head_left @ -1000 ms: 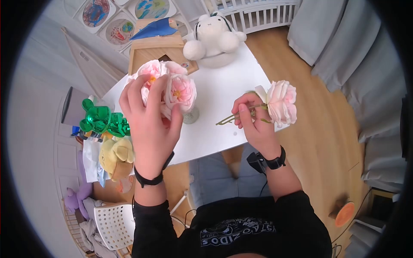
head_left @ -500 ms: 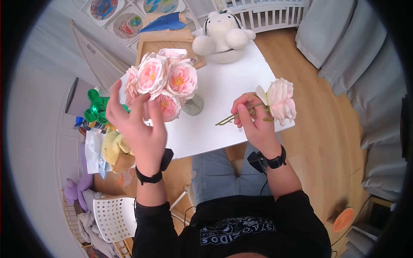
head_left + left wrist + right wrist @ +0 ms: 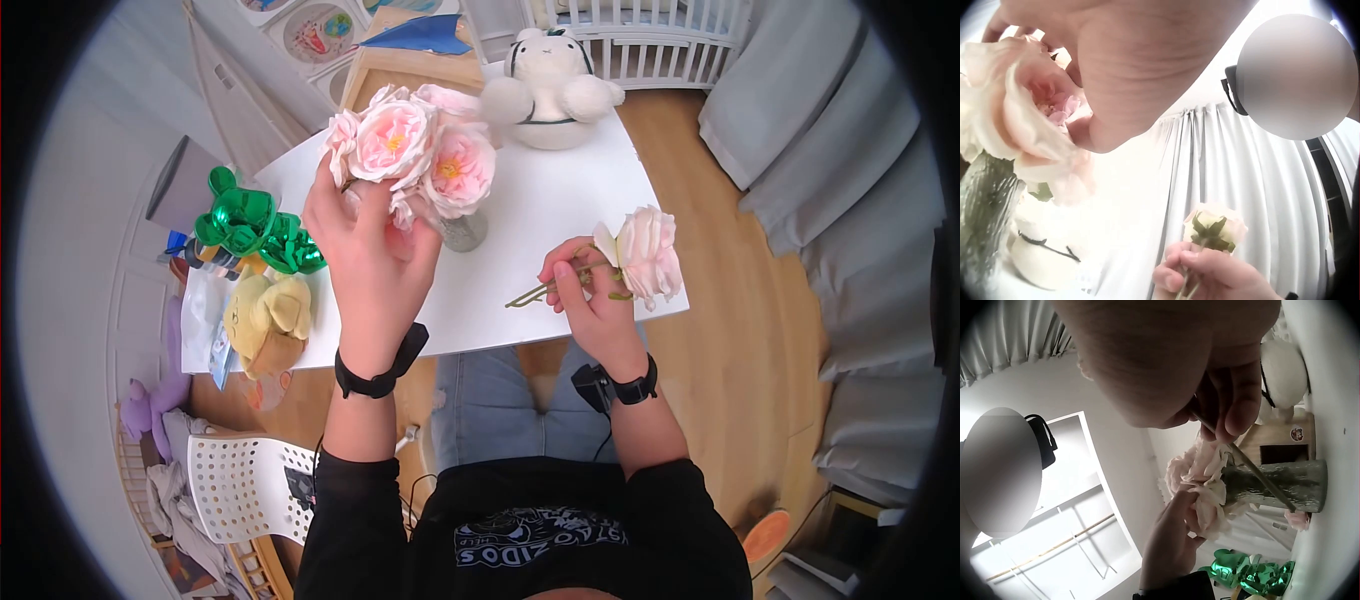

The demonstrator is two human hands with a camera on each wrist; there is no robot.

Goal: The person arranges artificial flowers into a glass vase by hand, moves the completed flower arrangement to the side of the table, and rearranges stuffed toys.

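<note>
A bunch of pale pink roses (image 3: 395,145) stands in a ribbed glass vase (image 3: 1272,484) on the white table. My left hand (image 3: 370,245) is at the near-left side of the bunch, bent fingers and thumb around a lower bloom. In the left wrist view, the thumb lies against the petals of this rose (image 3: 1035,119). To the right, above the table's near edge, my right hand (image 3: 600,305) pinches the stems of a separate pink rose (image 3: 648,258). Its bloom points right and the cut stem ends (image 3: 525,298) point left.
A white plush toy (image 3: 550,90) sits at the back beside a wooden house-shaped box (image 3: 415,65). Along the left side are a shiny green bear figure (image 3: 255,220) and a yellow plush (image 3: 265,315). A perforated white chair (image 3: 245,485) stands at lower left.
My left hand drew back from the bunch, fingers spreading, and has returned to a lower bloom. The right hand keeps its rose in nearly the same place. The head view has shifted.
</note>
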